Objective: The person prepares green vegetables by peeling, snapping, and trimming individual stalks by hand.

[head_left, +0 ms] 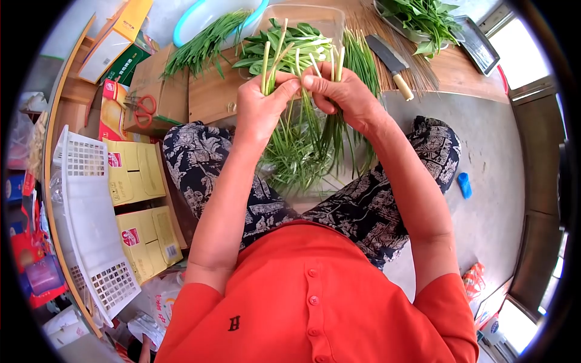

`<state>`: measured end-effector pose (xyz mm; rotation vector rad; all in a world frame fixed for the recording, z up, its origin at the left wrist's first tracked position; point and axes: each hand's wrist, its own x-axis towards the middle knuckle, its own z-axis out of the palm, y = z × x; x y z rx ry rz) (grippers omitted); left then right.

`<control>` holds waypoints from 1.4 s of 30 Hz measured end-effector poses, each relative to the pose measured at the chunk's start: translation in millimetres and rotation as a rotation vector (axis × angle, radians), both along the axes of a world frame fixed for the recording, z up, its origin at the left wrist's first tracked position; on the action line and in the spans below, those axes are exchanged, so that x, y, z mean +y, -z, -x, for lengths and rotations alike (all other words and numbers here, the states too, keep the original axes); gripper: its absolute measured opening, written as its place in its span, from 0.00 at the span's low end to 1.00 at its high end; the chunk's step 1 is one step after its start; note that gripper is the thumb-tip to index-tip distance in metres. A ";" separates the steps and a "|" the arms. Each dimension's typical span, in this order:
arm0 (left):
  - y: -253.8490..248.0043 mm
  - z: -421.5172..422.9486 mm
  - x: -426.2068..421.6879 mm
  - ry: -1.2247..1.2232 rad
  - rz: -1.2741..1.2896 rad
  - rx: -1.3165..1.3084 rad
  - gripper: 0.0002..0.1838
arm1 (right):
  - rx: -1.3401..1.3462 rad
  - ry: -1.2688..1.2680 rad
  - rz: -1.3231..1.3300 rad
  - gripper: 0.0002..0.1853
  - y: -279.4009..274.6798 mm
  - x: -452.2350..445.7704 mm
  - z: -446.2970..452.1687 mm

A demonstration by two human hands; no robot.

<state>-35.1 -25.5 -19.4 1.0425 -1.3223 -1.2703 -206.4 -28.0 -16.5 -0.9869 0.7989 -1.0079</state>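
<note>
Two bunches of green stalks are gripped, one each in left hand and right hand, side by side at the near edge of the bench. Sorting seems underway; firm hold, fine pinch probably needed next.

I held both arms out ahead of me, elbows bent and well apart. My left forearm and right forearm slanted inward, bringing my hands close together. My left hand was curled into a loose fist, its thumb reaching across toward the other. My right hand was turned inward, fingers folded, its thumb just beside the left one.
</note>
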 end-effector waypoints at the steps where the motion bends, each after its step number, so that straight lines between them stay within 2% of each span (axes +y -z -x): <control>1: -3.1 0.3 1.5 -0.059 0.060 -0.051 0.04 | 0.040 0.007 -0.003 0.10 1.3 0.5 -2.1; 2: -2.3 0.6 2.2 -0.061 0.062 -0.052 0.04 | 0.039 0.004 0.000 0.10 1.3 1.6 -3.6; 4: -0.8 2.1 3.2 -0.160 0.301 -0.216 0.03 | 0.087 -0.001 0.025 0.10 -1.3 4.7 -5.8; 8: 4.4 3.1 0.2 -0.328 0.398 -0.303 0.03 | 0.101 -0.022 0.018 0.09 -1.7 5.8 -4.9; 11: 1.8 -8.7 -8.9 -0.389 0.349 -0.319 0.03 | 0.112 -0.031 -0.014 0.08 -6.9 10.5 -5.5; 15: -4.5 -30.9 -17.4 -0.503 0.249 -0.196 0.03 | 0.041 -0.052 -0.073 0.07 -6.8 9.5 0.1; 18: -0.1 -37.2 -17.1 -0.353 0.106 -0.221 0.05 | 0.014 -0.052 -0.077 0.07 -2.3 7.1 2.1; 21: -14.8 -17.7 0.2 -0.043 -0.094 0.045 0.23 | 0.003 -0.032 -0.073 0.07 -4.9 9.1 -3.0; 24: -14.5 -9.3 3.0 -0.010 -0.153 0.124 0.14 | 0.023 -0.053 -0.042 0.07 -4.1 11.0 -6.2; 27: -14.1 -8.1 3.7 -0.051 -0.160 0.117 0.11 | 0.033 -0.064 -0.021 0.07 -4.6 11.5 -8.1; 33: -14.0 -11.1 1.9 -0.002 -0.146 0.170 0.07 | 0.025 -0.110 -0.019 0.08 -4.2 11.0 -6.4; 39: -11.3 -13.6 0.8 0.042 -0.088 0.113 0.07 | 0.040 -0.109 -0.031 0.09 -4.3 12.0 -6.9; 42: -10.7 -12.8 1.1 0.000 -0.085 0.165 0.08 | 0.034 -0.126 -0.035 0.10 -3.7 10.9 -6.2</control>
